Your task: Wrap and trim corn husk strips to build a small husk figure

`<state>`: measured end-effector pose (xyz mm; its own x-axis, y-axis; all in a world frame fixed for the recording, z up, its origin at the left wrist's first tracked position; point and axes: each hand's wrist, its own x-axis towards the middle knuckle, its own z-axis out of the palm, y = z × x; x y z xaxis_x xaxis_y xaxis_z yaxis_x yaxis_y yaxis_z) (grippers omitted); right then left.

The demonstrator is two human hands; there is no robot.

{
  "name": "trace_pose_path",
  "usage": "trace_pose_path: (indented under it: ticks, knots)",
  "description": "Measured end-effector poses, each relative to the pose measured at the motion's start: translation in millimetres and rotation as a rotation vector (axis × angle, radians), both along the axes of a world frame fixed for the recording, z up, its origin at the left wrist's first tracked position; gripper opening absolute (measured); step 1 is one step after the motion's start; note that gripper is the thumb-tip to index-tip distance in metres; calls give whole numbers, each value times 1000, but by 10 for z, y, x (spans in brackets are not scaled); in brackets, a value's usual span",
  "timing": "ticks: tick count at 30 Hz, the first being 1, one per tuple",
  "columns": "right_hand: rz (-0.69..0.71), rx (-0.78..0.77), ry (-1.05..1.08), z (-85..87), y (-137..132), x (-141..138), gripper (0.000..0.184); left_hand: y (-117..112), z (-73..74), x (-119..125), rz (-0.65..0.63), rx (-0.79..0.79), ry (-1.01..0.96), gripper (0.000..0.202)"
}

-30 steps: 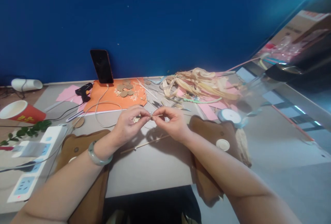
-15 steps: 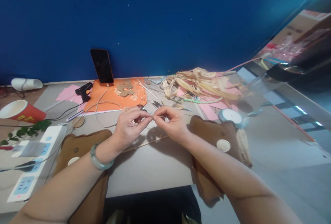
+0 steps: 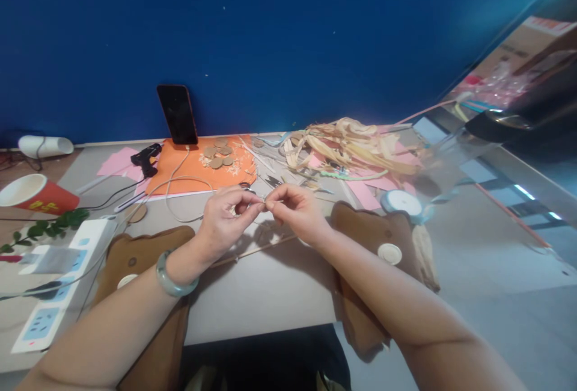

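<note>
My left hand (image 3: 228, 219) and my right hand (image 3: 295, 213) meet fingertip to fingertip over the middle of the table. Both are closed in a pinch, thumb against forefinger. What lies between the fingertips is too small and too covered to name. Beneath the hands a thin straw-coloured stick (image 3: 255, 251) lies slantwise on the table (image 3: 261, 301). Just beyond my fingers the dark tips of what look like scissors (image 3: 272, 181) show, the rest being hidden. A jade-green bangle (image 3: 169, 277) circles my left wrist.
Brown cushions (image 3: 148, 240) (image 3: 360, 228) lie under both forearms. Behind are an orange sheet (image 3: 169, 168) with round wooden discs (image 3: 216, 162), a phone (image 3: 177, 114) and dried husk strips (image 3: 347, 138). A power strip (image 3: 67, 283) and red paper cup (image 3: 49, 195) stand left, a ribbon spool (image 3: 402, 203) right.
My right fingertips have shifted slightly, the thumb and forefinger rolling a little at the pinch. My left hand has hardly moved. Everything else stays where it was.
</note>
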<state>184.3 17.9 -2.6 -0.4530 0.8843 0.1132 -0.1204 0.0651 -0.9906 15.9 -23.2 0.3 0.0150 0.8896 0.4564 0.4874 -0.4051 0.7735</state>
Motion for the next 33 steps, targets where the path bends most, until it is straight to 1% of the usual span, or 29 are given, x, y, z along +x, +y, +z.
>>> trace_pose_path:
  ticks: [8, 14, 16, 18, 19, 21, 23, 25, 26, 28, 33]
  knots:
    - [31, 15, -4, -10, -4, 3, 26, 0, 5, -2, 43, 111, 108, 10]
    - [32, 55, -38, -28, -4, 3, 21, 5, 25, -12, 23, 112, 150, 8]
    - [27, 99, -63, -37, -3, 4, 19, 4, 39, -13, 13, 99, 142, 8]
    - [-5, 197, -103, -40, -6, 10, 15, 4, 48, -14, 10, 81, 134, 8]
    - [-49, 269, -122, -39, -10, 15, 13, 5, 50, -14, 10, 68, 128, 8]
    - [-168, 460, -147, -34, -17, 32, 8, 8, 50, -14, 11, 40, 107, 8]
    - [-237, 670, -164, -29, -20, 52, 4, 12, 48, -12, 7, 14, 82, 8]
    - [-220, 846, -201, -33, -12, 71, 4, 18, 45, -11, 1, -5, 56, 7]
    - [-198, 908, -230, -39, -5, 77, 6, 21, 43, -10, -3, -15, 43, 6]
    - [-177, 983, -285, -59, 15, 82, 7, 26, 37, -10, -9, -36, 21, 6]
    - [-178, 1056, -322, -103, 58, 74, 7, 30, 22, -10, -20, -104, -37, 5]
